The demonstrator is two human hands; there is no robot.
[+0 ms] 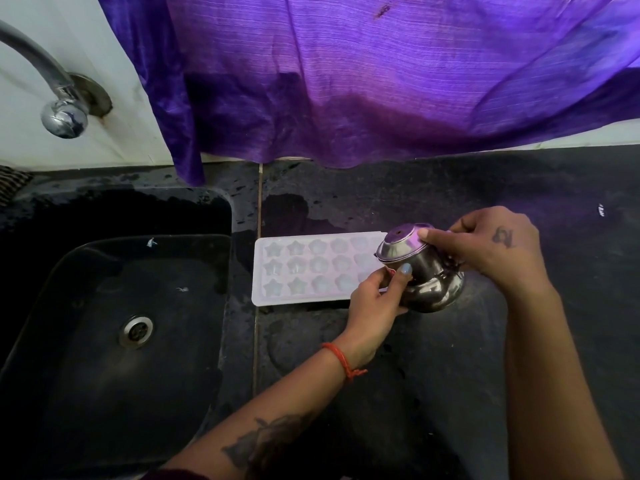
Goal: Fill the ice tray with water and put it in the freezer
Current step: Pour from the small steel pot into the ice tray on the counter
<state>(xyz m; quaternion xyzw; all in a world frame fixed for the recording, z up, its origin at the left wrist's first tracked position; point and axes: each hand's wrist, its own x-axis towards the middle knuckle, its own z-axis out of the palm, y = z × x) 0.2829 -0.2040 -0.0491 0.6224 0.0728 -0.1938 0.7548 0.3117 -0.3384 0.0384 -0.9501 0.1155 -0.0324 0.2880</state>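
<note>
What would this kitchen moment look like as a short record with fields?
Setting: dark countertop beside a black sink
Ice tray: flat on the counter, star-shaped cells
Steel pot: tilted over the tray's right end
Left hand: supports the pot
Right hand: grips its rim
Tap: no water running
Backdrop: purple cloth

Both hands, left hand (pixel 375 296) and right hand (pixel 491 249), tip a small steel pot (pixel 420 271) over the white star-moulded plastic ice tray (pixel 298 271), sink (pixel 114 327) at nine o'clock.

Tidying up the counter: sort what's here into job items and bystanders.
For the job: ice tray, steel pot held by left hand and right hand, tap, sink.
Lying about: purple cloth, striped rag.
</note>
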